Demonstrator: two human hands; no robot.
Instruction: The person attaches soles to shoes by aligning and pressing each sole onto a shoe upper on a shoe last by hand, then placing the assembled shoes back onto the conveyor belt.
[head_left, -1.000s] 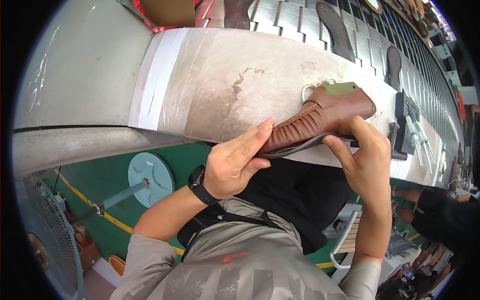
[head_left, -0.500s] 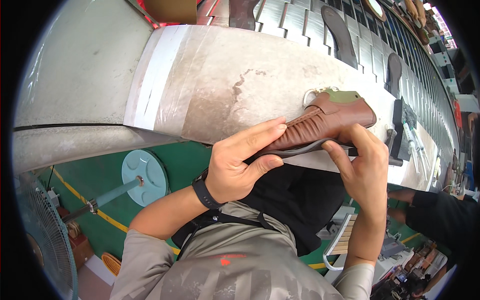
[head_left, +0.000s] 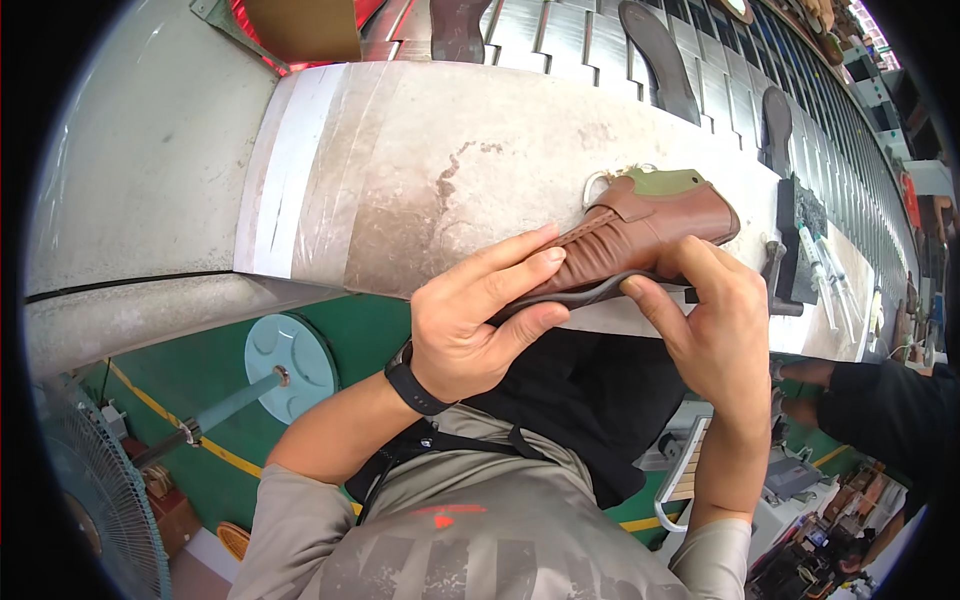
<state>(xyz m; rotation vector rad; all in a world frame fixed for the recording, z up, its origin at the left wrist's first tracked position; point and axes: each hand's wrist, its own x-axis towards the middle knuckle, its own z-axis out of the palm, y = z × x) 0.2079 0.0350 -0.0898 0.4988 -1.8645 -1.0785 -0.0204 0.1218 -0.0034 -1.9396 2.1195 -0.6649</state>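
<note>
Right fingers (head_left: 636, 289): pinching dark sole (head_left: 592, 294)
Left fingers (head_left: 547, 259): gripping brown shoe (head_left: 640, 228) by its toe — moved nearer right fingers
Dark sole between fingers: shorter span

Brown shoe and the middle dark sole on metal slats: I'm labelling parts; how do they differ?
The brown shoe is bulky; the middle sole is flat. The shoe is brown and green; the sole is dark. The left hand and right hand hold the shoe; the sole lies on metal slats. Both are elongated.
</note>
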